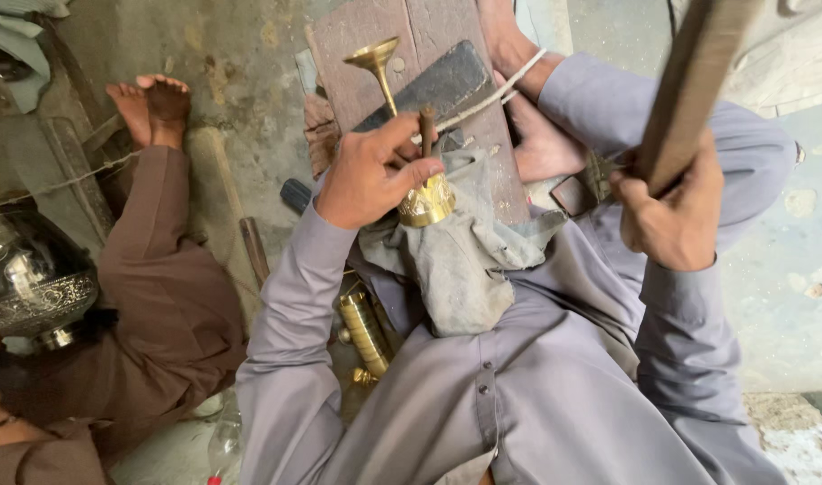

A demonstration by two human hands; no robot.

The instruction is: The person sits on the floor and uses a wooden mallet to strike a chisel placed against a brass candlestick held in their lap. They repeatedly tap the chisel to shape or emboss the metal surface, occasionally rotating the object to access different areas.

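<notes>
**Brass piece steadied on the lap, wooden bat gripped alongside**

The left hand (372,171) is wrapped around a brass goblet-like piece (409,135), fingers curled over its wide engraved end, which rests on a grey cloth (465,256) spread over the lap. The piece's narrow stem runs away from the person to a small flared cup at the far end. A short dark punch (426,128) stands upright between the left thumb and fingers, its tip against the brass. The right hand (671,216) is clenched around a long wooden bat (698,81), which slants up and away toward the far right. Beyond the cloth lies a worn wooden board (402,54) with a dark flat block (447,83) on it, and the person's bare foot (541,144) rests just right of it. A second brass tube (364,332) lies near the left thigh. At the left, another person in brown clothing (173,296) sits beside a large engraved metal vessel (29,278).
</notes>
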